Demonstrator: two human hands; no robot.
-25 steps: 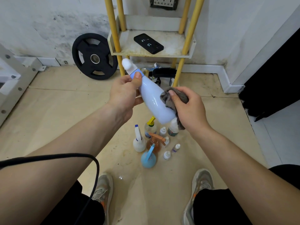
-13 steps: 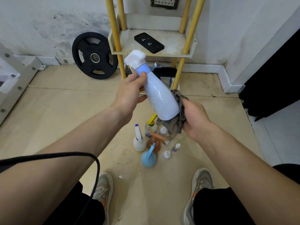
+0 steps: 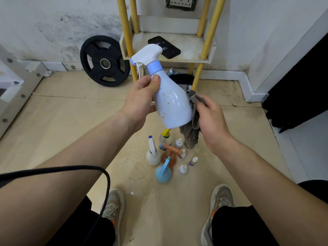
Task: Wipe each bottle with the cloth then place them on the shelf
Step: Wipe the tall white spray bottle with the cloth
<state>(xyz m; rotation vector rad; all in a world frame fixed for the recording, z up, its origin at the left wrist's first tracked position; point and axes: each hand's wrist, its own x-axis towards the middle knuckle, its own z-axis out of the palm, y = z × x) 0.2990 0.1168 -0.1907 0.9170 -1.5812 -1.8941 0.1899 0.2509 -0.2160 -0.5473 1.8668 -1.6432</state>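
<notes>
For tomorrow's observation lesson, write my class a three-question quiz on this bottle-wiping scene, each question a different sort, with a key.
1. True or false: the left hand holds the white spray bottle just below its blue collar.
2. What lies on the shelf? A) a cup B) a flat black device C) a sponge
3. Fill in: the right hand presses a grey ____ against the bottle's side.
Key: 1 true; 2 B; 3 cloth.
</notes>
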